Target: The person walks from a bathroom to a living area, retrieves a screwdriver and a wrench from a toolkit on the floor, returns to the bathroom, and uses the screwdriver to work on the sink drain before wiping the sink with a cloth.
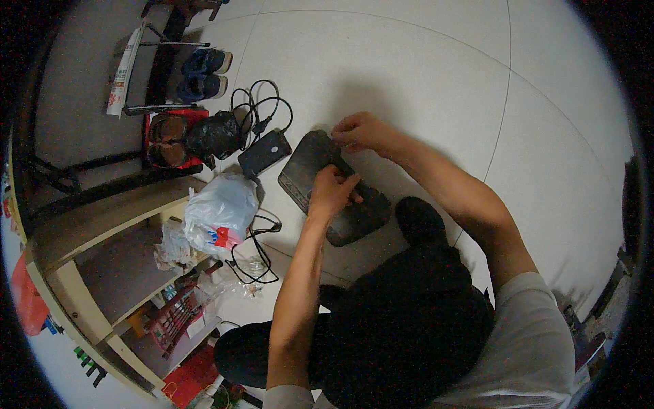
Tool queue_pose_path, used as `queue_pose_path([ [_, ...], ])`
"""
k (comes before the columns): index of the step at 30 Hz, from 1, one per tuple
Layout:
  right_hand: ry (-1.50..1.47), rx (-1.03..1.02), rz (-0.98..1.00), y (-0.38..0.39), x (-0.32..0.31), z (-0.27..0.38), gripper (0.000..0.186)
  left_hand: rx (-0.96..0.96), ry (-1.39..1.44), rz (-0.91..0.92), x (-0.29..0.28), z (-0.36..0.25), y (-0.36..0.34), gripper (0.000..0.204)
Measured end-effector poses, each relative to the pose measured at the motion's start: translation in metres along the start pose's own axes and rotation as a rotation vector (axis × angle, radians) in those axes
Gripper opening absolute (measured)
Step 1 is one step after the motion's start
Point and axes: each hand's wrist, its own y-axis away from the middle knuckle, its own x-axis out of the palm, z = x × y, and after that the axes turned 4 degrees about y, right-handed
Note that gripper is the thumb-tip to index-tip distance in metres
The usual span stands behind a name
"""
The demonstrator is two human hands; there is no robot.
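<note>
A dark grey plastic carrying case (pixel 300 170) lies on the floor in front of me, with its handle side turned toward my right. My left hand (pixel 332 194) rests over the middle of the case, its fingers curled round the edge near the handle. At the far corner, my right hand (pixel 359 133) has its fingertips bent together right beside the case. Whether they pinch a latch there cannot be made out. The lid looks closed.
Left of the case lie a black power adapter (pixel 266 153) with coiled cable, a black plastic bag (pixel 216 135) and a white plastic bag (pixel 223 208). Brown shoes (pixel 167 140) and blue shoes (pixel 204 75) stand farther off. A wooden shelf unit (pixel 116 266) fills the near left.
</note>
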Motion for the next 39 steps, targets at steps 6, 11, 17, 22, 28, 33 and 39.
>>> queue_pose_path([
  [6, 0.295, -0.054, -0.069, -0.027, -0.003, -0.003, 0.034, 0.098, -0.291, -0.014, 0.012, 0.003, -0.021, 0.028],
  [11, 0.334, 0.07, 0.039, -0.047, -0.025, -0.018, 0.034, 0.213, -0.408, -0.084, 0.032, 0.018, -0.044, 0.03],
  [17, 0.478, -0.043, 0.043, -0.055, -0.038, -0.014, 0.035, 0.093, -0.398, -0.097, 0.044, 0.018, -0.059, 0.038],
  [22, 0.359, -0.078, -0.062, -0.025, -0.019, 0.011, 0.031, 0.086, -0.443, -0.208, 0.028, 0.001, -0.035, 0.036],
  [28, 0.413, -0.265, -0.209, -0.011, -0.036, -0.006, 0.033, -0.232, 0.048, 0.124, -0.048, -0.044, 0.031, 0.024],
  [33, 0.677, -0.337, -0.17, 0.002, -0.006, -0.01, 0.03, -0.343, 0.26, 0.115, -0.092, -0.048, 0.091, 0.023],
  [39, 0.903, -0.388, 0.006, 0.007, 0.07, -0.014, 0.039, -0.327, 0.225, 0.083, -0.127, -0.034, 0.126, 0.025],
])
